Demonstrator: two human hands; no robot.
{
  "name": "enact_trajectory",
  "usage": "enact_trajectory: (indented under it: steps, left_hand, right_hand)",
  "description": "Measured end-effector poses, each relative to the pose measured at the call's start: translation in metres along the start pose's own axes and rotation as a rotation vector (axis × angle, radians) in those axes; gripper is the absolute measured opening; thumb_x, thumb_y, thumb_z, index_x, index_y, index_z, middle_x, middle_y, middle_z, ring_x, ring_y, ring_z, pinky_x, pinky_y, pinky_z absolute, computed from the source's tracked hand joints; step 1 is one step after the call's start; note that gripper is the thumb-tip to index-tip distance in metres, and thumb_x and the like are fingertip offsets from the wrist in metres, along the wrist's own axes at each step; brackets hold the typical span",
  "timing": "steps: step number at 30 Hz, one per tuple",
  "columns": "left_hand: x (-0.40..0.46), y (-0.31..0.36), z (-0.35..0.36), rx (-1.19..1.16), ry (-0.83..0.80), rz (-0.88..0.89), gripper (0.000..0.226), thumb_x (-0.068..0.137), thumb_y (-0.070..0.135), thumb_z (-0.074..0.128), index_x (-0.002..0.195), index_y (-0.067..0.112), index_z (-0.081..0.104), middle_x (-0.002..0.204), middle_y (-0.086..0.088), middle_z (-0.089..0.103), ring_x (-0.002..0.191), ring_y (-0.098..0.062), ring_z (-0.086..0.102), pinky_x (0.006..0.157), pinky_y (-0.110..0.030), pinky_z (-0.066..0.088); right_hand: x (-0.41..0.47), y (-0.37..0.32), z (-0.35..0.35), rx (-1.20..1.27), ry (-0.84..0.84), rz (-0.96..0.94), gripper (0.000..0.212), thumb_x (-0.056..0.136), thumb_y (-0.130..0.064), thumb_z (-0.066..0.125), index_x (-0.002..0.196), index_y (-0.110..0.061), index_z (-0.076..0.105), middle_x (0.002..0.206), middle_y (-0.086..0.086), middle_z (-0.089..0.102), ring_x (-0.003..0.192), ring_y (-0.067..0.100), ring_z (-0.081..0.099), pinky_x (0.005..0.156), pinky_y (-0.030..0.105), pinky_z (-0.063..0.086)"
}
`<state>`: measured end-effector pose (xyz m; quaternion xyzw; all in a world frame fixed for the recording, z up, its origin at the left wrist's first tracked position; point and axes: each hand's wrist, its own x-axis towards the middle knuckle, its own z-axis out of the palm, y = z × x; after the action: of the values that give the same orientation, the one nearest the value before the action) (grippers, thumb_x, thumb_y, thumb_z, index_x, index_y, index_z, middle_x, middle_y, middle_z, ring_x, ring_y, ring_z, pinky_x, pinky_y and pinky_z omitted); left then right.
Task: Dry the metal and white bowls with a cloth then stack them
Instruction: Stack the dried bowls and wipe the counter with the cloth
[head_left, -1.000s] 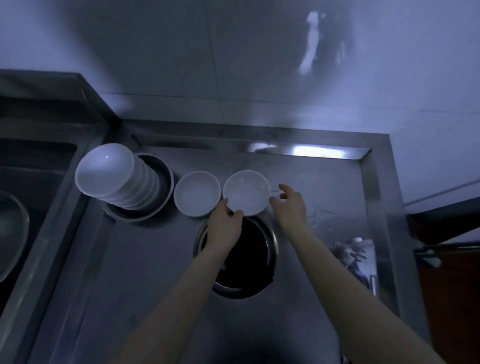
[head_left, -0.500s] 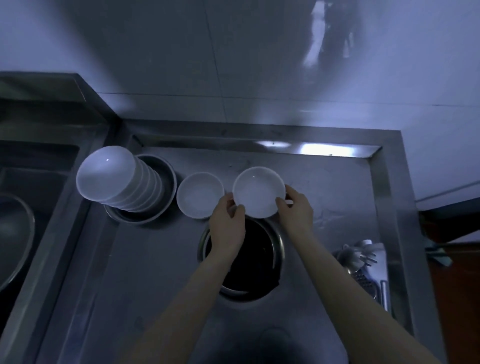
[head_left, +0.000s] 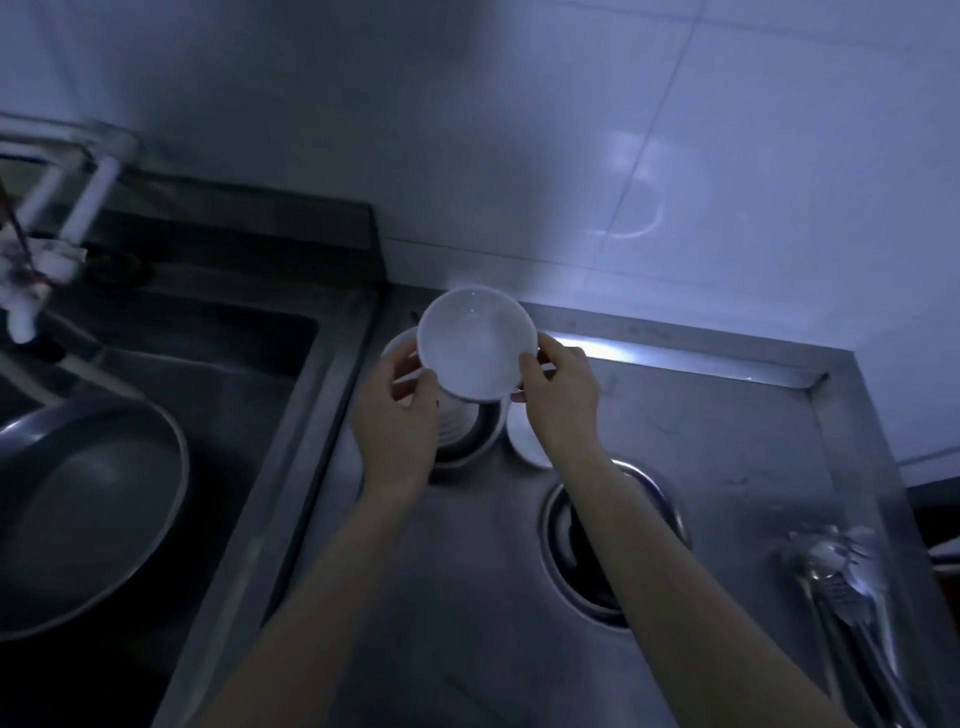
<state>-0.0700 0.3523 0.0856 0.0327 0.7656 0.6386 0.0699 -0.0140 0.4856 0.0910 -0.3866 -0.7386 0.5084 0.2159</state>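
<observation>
A small white bowl is held in the air between both hands, its inside facing me. My left hand grips its left rim and my right hand grips its right rim. Right below it stands the stack of white bowls inside a metal bowl, mostly hidden by the held bowl and my left hand. Another white bowl sits on the steel counter just right of the stack, partly behind my right wrist. No cloth is visible.
A round hole opens in the steel counter under my right forearm. Metal utensils lie at the right edge. On the left, a sink holds a dark pan under a white tap. Tiled wall behind.
Both hands have lifted the white bowl off the counter and carried it left, over the stack of white bowls. The camera has turned left, bringing the sink and pan into view.
</observation>
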Motion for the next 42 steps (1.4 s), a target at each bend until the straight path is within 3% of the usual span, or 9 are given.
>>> enact_trajectory:
  steps: [9,17,24,28,32,34,37,39,42]
  left_hand:
    - [0.055,-0.027,-0.054,0.053,-0.107,-0.082,0.028,0.090,0.008,0.061,0.114,0.021,0.068,0.107,0.003,0.071,0.097,-0.013,0.066,0.090,-0.037,0.056]
    - [0.060,-0.034,-0.054,0.107,-0.183,-0.055,0.030,0.089,0.009,0.061,0.117,0.018,0.069,0.105,0.001,0.070,0.094,-0.011,0.064,0.074,-0.012,0.045]
    - [0.059,-0.036,-0.051,0.168,-0.180,-0.043,0.032,0.089,0.010,0.061,0.119,0.020,0.067,0.111,0.000,0.068,0.095,-0.010,0.062,0.074,-0.011,0.042]
    - [0.049,-0.032,-0.049,0.170,-0.093,-0.035,0.031,0.093,0.017,0.061,0.124,0.021,0.062,0.113,0.003,0.063,0.095,-0.009,0.062,0.075,-0.014,0.044]
    - [0.004,-0.030,-0.037,0.062,0.104,-0.033,0.017,0.093,0.017,0.062,0.109,0.022,0.064,0.087,0.011,0.063,0.078,-0.001,0.059,0.064,-0.006,0.042]
    - [-0.024,-0.042,-0.019,0.091,0.053,-0.059,0.017,0.091,0.012,0.061,0.104,0.022,0.064,0.083,0.007,0.065,0.077,-0.007,0.061,0.070,-0.014,0.046]
    - [-0.057,-0.070,0.017,0.105,-0.163,-0.228,0.018,0.092,0.013,0.060,0.107,0.021,0.065,0.086,0.000,0.070,0.078,-0.018,0.066,0.073,-0.033,0.054]
    - [-0.068,-0.085,0.045,0.091,-0.286,-0.368,0.023,0.095,0.014,0.060,0.118,0.016,0.062,0.096,-0.005,0.069,0.080,-0.017,0.065,0.072,-0.033,0.057]
    - [-0.070,-0.106,0.082,0.112,-0.282,-0.493,0.044,0.089,0.027,0.063,0.131,0.019,0.053,0.118,-0.003,0.062,0.106,-0.024,0.063,0.095,-0.045,0.054]
  right_hand:
    - [-0.002,-0.008,0.074,-0.245,-0.061,0.098,0.022,0.089,-0.022,0.045,0.091,-0.020,0.067,0.097,0.014,0.061,0.080,0.029,0.063,0.080,0.044,0.054]
    - [-0.002,-0.004,0.076,-0.273,-0.033,0.140,0.029,0.092,-0.021,0.043,0.105,-0.018,0.069,0.104,0.013,0.057,0.075,0.026,0.065,0.077,0.044,0.057]
    - [0.001,0.002,0.074,-0.208,-0.059,0.158,0.032,0.089,-0.025,0.045,0.110,-0.022,0.069,0.103,0.014,0.060,0.079,0.026,0.065,0.078,0.043,0.058]
    - [-0.001,0.009,0.064,-0.128,-0.093,0.160,0.044,0.089,-0.045,0.045,0.121,-0.023,0.064,0.111,0.013,0.061,0.080,0.019,0.067,0.081,0.042,0.058]
    - [-0.008,0.040,0.026,-0.120,-0.037,0.200,0.040,0.091,-0.045,0.047,0.121,-0.024,0.063,0.119,0.004,0.060,0.097,0.024,0.064,0.089,0.047,0.053]
    - [-0.010,0.061,-0.001,-0.143,-0.013,0.248,0.040,0.089,-0.044,0.048,0.118,-0.022,0.064,0.116,0.006,0.060,0.095,0.023,0.061,0.088,0.045,0.052]
    - [-0.005,0.097,-0.041,-0.254,-0.028,0.276,0.035,0.096,-0.030,0.050,0.127,-0.014,0.059,0.120,0.010,0.057,0.092,0.017,0.051,0.082,0.026,0.038]
    - [0.006,0.119,-0.060,-0.270,-0.051,0.277,0.039,0.096,-0.029,0.052,0.132,-0.014,0.054,0.123,0.012,0.057,0.097,0.019,0.053,0.084,0.027,0.038]
    - [0.025,0.145,-0.069,-0.254,-0.162,0.293,0.046,0.096,-0.031,0.053,0.139,-0.015,0.047,0.132,0.014,0.051,0.112,0.025,0.054,0.089,0.029,0.038]
